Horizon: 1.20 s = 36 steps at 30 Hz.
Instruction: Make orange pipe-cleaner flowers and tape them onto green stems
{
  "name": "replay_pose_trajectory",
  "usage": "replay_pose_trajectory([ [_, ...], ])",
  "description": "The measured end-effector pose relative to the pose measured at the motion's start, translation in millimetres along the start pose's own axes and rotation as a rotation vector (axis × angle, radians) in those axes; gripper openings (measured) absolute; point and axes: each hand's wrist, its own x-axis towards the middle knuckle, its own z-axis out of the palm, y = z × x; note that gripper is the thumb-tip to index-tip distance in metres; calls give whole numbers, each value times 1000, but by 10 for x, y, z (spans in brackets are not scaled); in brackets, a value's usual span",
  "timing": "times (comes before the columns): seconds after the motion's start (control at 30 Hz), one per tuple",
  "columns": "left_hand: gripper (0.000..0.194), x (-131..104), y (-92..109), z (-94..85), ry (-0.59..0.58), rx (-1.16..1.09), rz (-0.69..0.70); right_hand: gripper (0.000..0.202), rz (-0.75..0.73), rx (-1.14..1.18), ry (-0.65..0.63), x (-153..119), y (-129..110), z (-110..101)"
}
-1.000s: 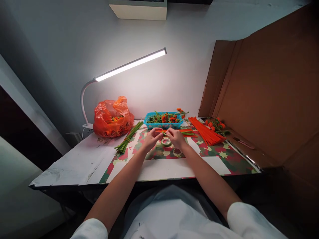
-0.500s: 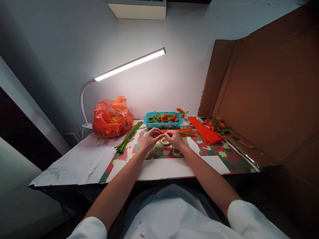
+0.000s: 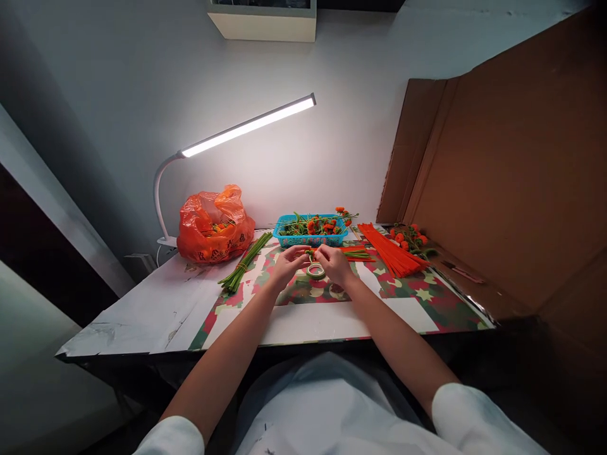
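Green piece (image 3: 310, 253) — pinched between both hands (image 3: 287, 263) (image 3: 334, 264); blue basket (image 3: 311, 241) holds orange flowers (image 3: 312, 225).

The right grip (image 3: 334, 264) has drawn a touch toward the right edge of the surface (image 3: 137, 319) since half a second ago, and its fingertips, nearly meeting those of the left grip (image 3: 287, 264) then, now leave a small gap. I can see the green piece (image 3: 309, 253) more plainly there. A pale strip (image 3: 311, 260) has come into sight, running toward the front edge to the tape roll (image 3: 316, 277), whose ring is less covered.
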Motion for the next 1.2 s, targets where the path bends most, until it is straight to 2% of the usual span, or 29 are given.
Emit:
replay_pose_trajectory([
  [0.07,41,4,-3,-8,-8,-15,-33,21,-24,-113,-2,6,-13,-32],
  [0.17,41,6,-1,-7,-10,-19,-54,14,-55,-258,-79,10,-22,-35],
  [0.3,41,11,-17,-2,0,26,-53,16,-74,-305,-134,5,4,-1],
  [0.5,39,31,-81,-1,53,87,1,26,-46,-54,-101,11,95,94],
  [0.67,32,33,-98,24,74,167,169,25,16,162,-8,30,126,204],
  [0.8,26,18,-110,39,101,259,296,25,7,188,67,16,79,253],
  [0.9,24,11,-112,39,118,293,316,27,16,187,96,10,53,273],
  [0.97,27,16,-103,31,126,238,255,28,53,266,79,22,57,278],
  [1.07,38,33,-73,6,115,16,47,30,150,535,-4,59,95,274],
  [1.13,48,39,-54,-11,74,-107,-66,34,230,702,-62,83,130,266],
  [1.2,52,35,-44,-20,22,-154,-115,35,305,802,-104,96,161,262],
])
